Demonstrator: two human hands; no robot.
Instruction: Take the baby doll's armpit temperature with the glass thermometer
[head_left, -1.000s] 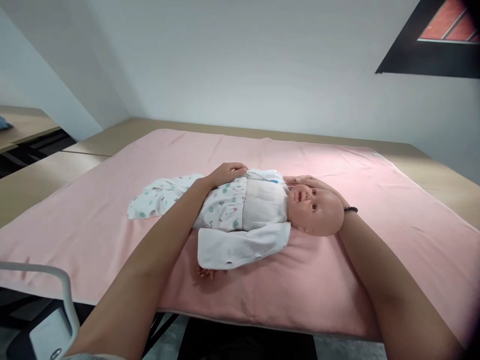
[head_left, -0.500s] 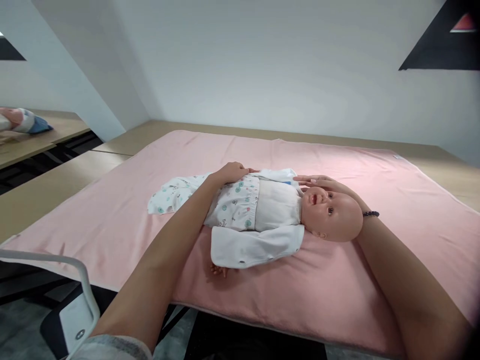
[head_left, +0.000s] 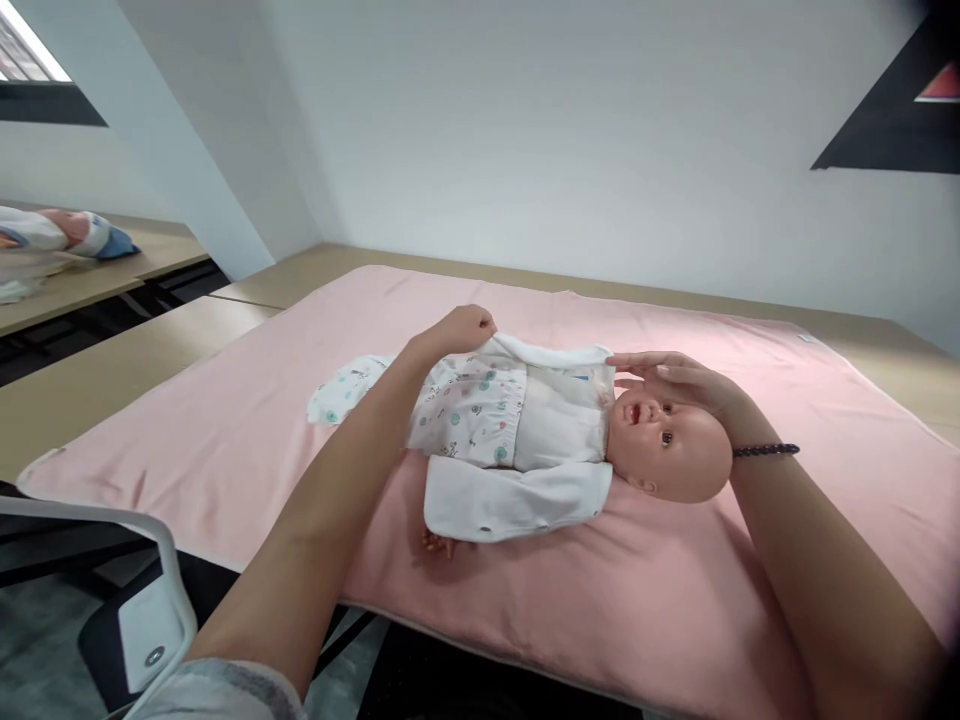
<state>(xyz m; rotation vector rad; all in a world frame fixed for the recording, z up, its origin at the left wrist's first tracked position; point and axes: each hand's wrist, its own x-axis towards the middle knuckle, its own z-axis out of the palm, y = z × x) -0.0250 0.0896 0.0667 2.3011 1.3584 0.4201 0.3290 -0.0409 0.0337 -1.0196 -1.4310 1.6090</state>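
A baby doll (head_left: 671, 450) lies on its back on a pink blanket (head_left: 600, 620), head to the right. It wears a white top (head_left: 517, 500) with its front spread apart and patterned pants (head_left: 472, 405) pulled up over a white undershirt (head_left: 562, 415). My left hand (head_left: 466, 328) is closed on the far front edge of the top, raising it off the doll's side. Beside the doll's face, my right hand (head_left: 679, 378) has its fingers stretched out, the fingertips touching the top's collar. The doll's far arm is hidden; one small hand shows below the near sleeve.
The blanket covers much of a wooden table (head_left: 247, 315) against a white wall. At the near left stands a chair with a white frame (head_left: 161, 545). Another dressed doll (head_left: 71, 232) lies on a separate table at the far left.
My left hand has lifted the far edge of the white top, now stretched between both hands. My right fingers have come to its collar. The view has shifted slightly left.
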